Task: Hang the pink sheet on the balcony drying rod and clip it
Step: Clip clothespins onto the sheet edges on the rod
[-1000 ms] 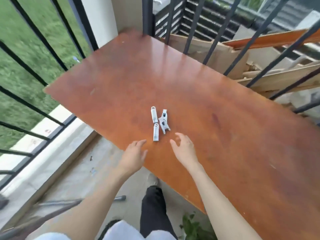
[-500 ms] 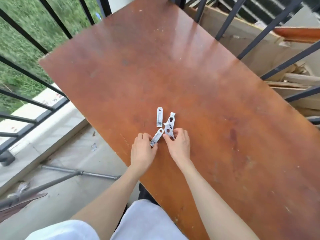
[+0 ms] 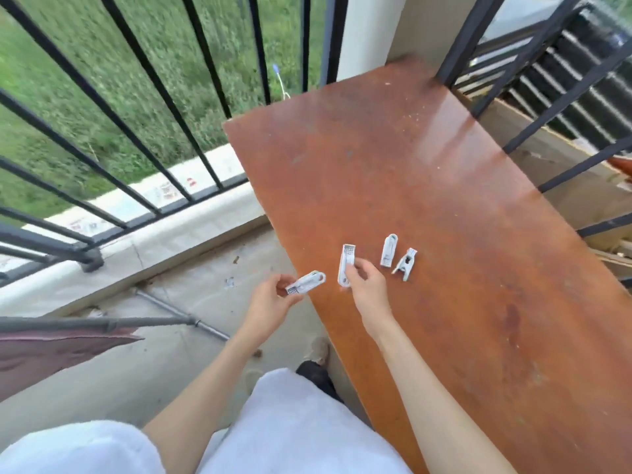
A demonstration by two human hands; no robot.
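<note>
Both hands came up off the table since half a second ago: left hand [image 3: 270, 304] pinches one clip [image 3: 306, 283], right hand [image 3: 367, 289] pinches another clip [image 3: 346, 265]. Two spare clips [image 3: 389, 250] lie just right of that grip, and the pink sheet [image 3: 51, 350] hangs on the rod [image 3: 102, 323] far left.

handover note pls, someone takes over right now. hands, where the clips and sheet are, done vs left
Left hand: pinches one white clip, held off the table edge over the floor.
Right hand: pinches a second white clip, just above the wooden table.
Two more clips lie on the table to the right: a flat one and a splayed one.
Pink sheet: draped on the grey rod at lower left.
Done: sheet on the rod, as far as the view shows; two clips picked up.
Left: carry the clips over and clip the sheet; no clip on it is visible.
</note>
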